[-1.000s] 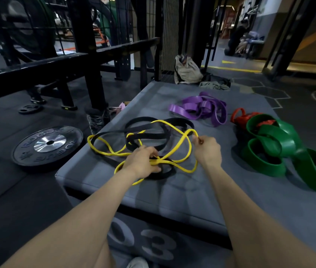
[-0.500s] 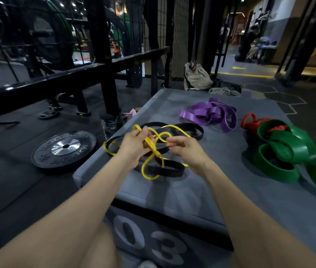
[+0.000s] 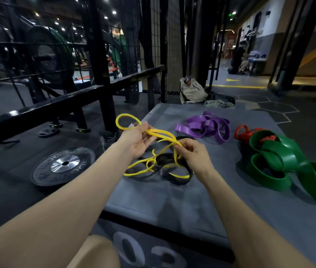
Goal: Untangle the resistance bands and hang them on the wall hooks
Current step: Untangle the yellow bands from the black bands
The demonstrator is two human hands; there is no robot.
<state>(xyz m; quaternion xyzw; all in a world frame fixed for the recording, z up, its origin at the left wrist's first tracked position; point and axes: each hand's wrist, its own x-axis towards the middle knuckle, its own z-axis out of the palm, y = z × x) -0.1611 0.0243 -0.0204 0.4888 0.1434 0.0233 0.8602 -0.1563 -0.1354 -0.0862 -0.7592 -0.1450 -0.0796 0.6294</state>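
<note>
The grey padded worktop [image 3: 172, 206], a box marked "03" on its near face, serves as the landmark. Above its left-hand part, the left hand [image 3: 137, 141] is raised palm-up, its grip closed round several strands of the yellow band [image 3: 164, 137], with one yellow loop standing up beyond the fingers, out past the worktop's left edge. The right hand [image 3: 195, 153] sits just beside it, toward the worktop's middle, its grip a pinch of thumb and fingertips on a yellow strand. Between the two hands the yellow strands run taut; below them the rest of the yellow band hangs and trails in loose loops onto the worktop.

The black band [image 3: 176, 178] lies on the worktop directly under the hands, with yellow loops crossing over it; whether the two are knotted together I cannot tell. The purple band [image 3: 203, 127] lies bunched toward the worktop's far side. The red band [image 3: 244, 134] sits at the far right of the worktop, touching the green band [image 3: 281, 163], whose broad coils spread along the right side.

On the floor left of the worktop lies a black weight plate [image 3: 64, 165] with a silver hub. Beyond the far edge, a beige bag [image 3: 192, 91] rests on the floor.
</note>
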